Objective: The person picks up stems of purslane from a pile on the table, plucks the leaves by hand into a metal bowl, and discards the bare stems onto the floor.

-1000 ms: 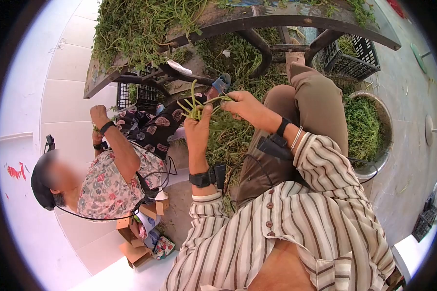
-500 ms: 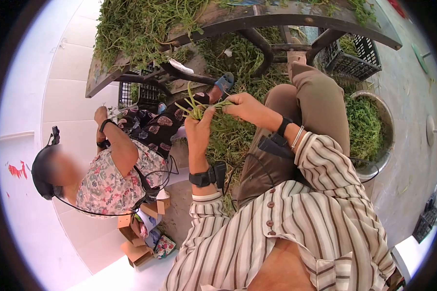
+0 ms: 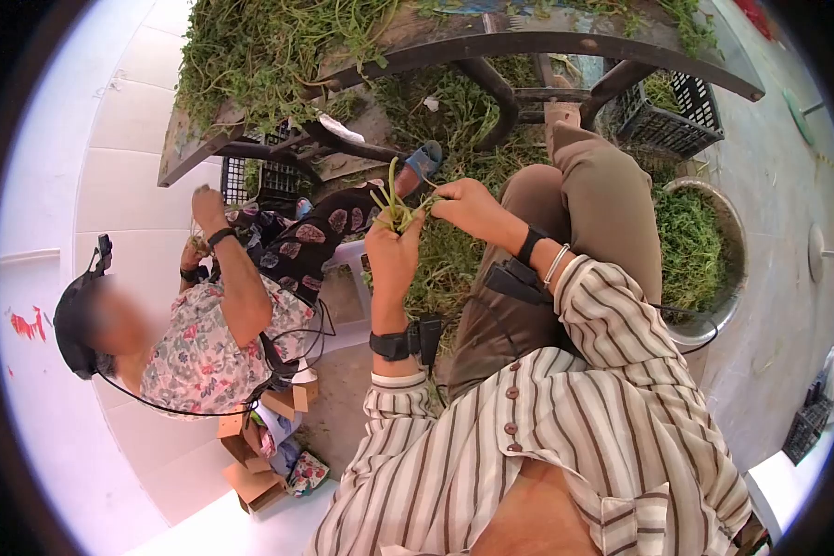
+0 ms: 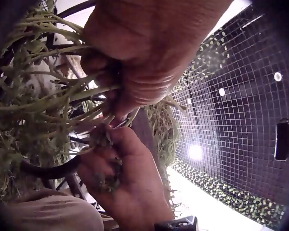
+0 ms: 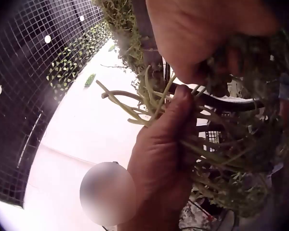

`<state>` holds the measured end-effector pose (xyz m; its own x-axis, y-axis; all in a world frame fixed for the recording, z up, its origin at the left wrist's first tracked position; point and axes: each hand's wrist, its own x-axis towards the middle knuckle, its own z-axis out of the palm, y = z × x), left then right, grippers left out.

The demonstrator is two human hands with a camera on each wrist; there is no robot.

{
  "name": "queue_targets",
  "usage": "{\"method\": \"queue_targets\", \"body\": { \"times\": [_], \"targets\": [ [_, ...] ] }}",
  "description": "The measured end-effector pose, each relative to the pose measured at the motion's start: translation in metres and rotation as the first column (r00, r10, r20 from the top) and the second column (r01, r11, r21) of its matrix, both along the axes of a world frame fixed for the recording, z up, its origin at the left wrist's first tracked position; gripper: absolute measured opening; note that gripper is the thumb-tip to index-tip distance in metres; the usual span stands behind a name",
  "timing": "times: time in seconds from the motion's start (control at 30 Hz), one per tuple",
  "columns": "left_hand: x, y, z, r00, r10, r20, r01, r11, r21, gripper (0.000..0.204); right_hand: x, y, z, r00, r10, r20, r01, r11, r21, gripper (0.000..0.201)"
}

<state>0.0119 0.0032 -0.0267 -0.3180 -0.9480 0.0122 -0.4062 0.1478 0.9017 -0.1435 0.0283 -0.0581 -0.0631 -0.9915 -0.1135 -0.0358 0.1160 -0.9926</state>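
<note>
Green stems [image 3: 399, 219] pinched in the left hand [image 3: 392, 259], near the head view's centre.
Left wrist view adds leafy ends [image 4: 33, 120] and leaf bits [image 4: 108, 182] gripped by the right hand [image 3: 477, 211]; the left hand has shifted slightly rightward.

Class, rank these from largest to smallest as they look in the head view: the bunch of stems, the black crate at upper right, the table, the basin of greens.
1. Table
2. Basin of greens
3. Black crate at upper right
4. Bunch of stems
</note>
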Motion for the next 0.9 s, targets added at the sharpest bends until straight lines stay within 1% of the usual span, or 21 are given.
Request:
{"method": "queue_targets", "body": {
  "times": [0.13,0.2,0.23,0.27,0.3,0.33,0.37,0.43,0.5,0.53,0.57,0.6,0.63,0.67,0.7,0.73,0.77,0.8,0.83,0.87,0.9],
  "targets": [
    [-0.003,0.002,-0.002,0.999,-0.033,0.005,0.033,0.992,-0.123,0.016,-0.002,-0.001,-0.006,1.000,-0.007,0.019,0.007,1.000,-0.013,0.022],
    [-0.006,0.006,-0.001,0.999,-0.020,0.037,0.025,0.991,-0.135,0.016,-0.001,0.000,-0.008,0.973,-0.051,-0.227,0.007,0.982,-0.188,0.022],
    [-0.007,0.006,-0.001,0.998,-0.007,0.065,0.016,0.989,-0.148,0.016,-0.002,0.000,-0.007,0.973,-0.055,-0.226,0.012,0.982,-0.188,0.022],
    [-0.007,0.006,-0.003,0.998,-0.011,0.066,0.021,0.989,-0.148,0.016,-0.001,0.000,-0.007,0.949,-0.065,-0.309,0.003,0.981,-0.195,0.021],
    [-0.006,0.005,-0.005,0.995,-0.017,0.103,0.037,0.980,-0.194,0.016,-0.001,0.001,-0.005,0.918,-0.073,-0.391,-0.008,0.980,-0.201,0.022],
    [-0.006,0.006,-0.007,0.990,-0.021,0.140,0.055,0.969,-0.239,0.016,-0.001,0.001,-0.005,0.918,-0.073,-0.390,-0.006,0.980,-0.199,0.022],
    [-0.007,0.006,-0.009,0.990,-0.023,0.141,0.056,0.970,-0.237,0.016,0.000,0.001,-0.004,0.905,-0.076,-0.419,-0.004,0.983,-0.186,0.022],
    [-0.009,0.005,-0.011,0.994,-0.013,0.105,0.040,0.966,-0.254,0.017,-0.002,0.001,-0.005,0.891,-0.078,-0.448,-0.001,0.985,-0.173,0.022],
    [-0.011,0.005,-0.011,0.994,-0.007,0.107,0.034,0.968,-0.249,0.017,-0.002,0.000,-0.006,0.930,-0.106,-0.353,0.047,0.984,-0.172,0.021],
    [-0.012,0.005,-0.011,0.994,-0.001,0.111,0.028,0.970,-0.243,0.017,-0.003,0.000,-0.007,0.930,-0.108,-0.352,0.049,0.984,-0.172,0.021],
    [-0.013,0.004,-0.009,0.994,-0.003,0.110,0.030,0.969,-0.245,0.017,-0.005,-0.002,-0.008,0.966,-0.090,-0.243,0.058,0.989,-0.137,0.022],
    [-0.013,0.005,-0.006,0.997,0.006,0.078,0.005,0.990,-0.138,0.018,-0.007,-0.002,-0.010,0.989,-0.073,-0.128,0.060,0.993,-0.100,0.023],
    [-0.013,0.006,-0.001,0.999,0.018,0.046,-0.017,0.999,-0.029,0.019,-0.011,-0.003,-0.015,0.989,-0.073,-0.128,0.060,0.993,-0.101,0.023],
    [-0.009,0.007,0.006,0.999,0.018,0.048,-0.017,0.999,-0.029,0.019,-0.018,-0.004,-0.023,0.980,-0.178,-0.084,0.168,0.980,-0.107,0.024],
    [-0.003,0.008,0.017,0.993,0.111,-0.043,-0.111,0.994,0.014,0.019,-0.024,-0.004,-0.029,0.959,-0.280,-0.037,0.275,0.955,-0.108,0.025],
    [0.003,0.007,0.027,0.970,0.207,-0.129,-0.200,0.978,0.065,0.020,-0.036,-0.006,-0.028,0.937,-0.346,0.036,0.345,0.938,0.037,0.025],
    [0.006,0.004,0.034,0.969,0.211,-0.132,-0.205,0.977,0.058,0.020,-0.046,-0.011,-0.026,0.906,-0.412,0.096,0.392,0.903,0.178,0.025],
    [0.009,0.003,0.040,0.950,0.261,-0.174,-0.258,0.965,0.039,0.019,-0.042,-0.009,-0.018,0.906,-0.366,0.213,0.331,0.926,0.183,0.022],
    [0.013,0.003,0.044,0.926,0.308,-0.219,-0.310,0.950,0.024,0.019,-0.039,-0.008,-0.011,0.911,-0.354,0.212,0.319,0.930,0.182,0.022],
    [0.019,-0.002,0.039,0.941,0.234,-0.246,-0.257,0.964,-0.068,0.023,-0.037,-0.009,-0.004,0.905,-0.295,0.305,0.232,0.946,0.227,0.016],
    [0.020,-0.004,0.036,0.938,0.240,-0.250,-0.264,0.962,-0.069,0.023,-0.035,-0.007,0.003,0.885,-0.242,0.397,0.141,0.954,0.266,0.012]
  ]
}}
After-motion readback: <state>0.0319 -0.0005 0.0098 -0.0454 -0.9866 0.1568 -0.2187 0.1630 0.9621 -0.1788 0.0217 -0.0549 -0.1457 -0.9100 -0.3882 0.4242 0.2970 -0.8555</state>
